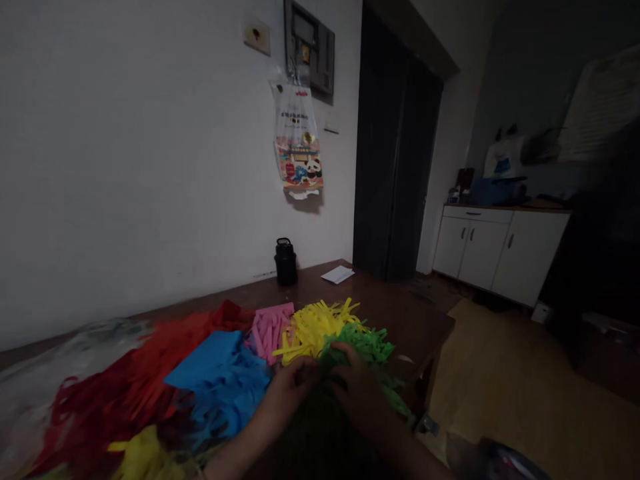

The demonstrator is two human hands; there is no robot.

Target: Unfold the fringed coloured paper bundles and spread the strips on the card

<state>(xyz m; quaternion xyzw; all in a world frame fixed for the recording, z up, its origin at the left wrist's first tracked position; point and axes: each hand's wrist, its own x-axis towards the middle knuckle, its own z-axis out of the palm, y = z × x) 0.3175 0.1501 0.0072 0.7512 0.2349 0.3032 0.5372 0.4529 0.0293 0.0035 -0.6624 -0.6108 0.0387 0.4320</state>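
My left hand (293, 381) is closed in a pinch, its fingertips meeting the edge of green fringed material (367, 340) at the front of the table. Close beside it, my right hand (357, 383) curls its fingers over the same green material. Dim light hides the exact grip and the part below the hands. Just beyond them lies a heap of yellow fringed strips (317, 327), and left of that a pink fringed piece (271, 328). A blue fringed piece (225, 373) rests left of my left hand, next to red fringed material (165, 353).
Clear plastic wrapping (55, 380) lies at the table's left, with more yellow material (145, 457) in front. Toward the back stand a black flask (285, 262) and a white paper (338, 274). The brown table (405, 313) ends at the right, above a wooden floor (480, 380).
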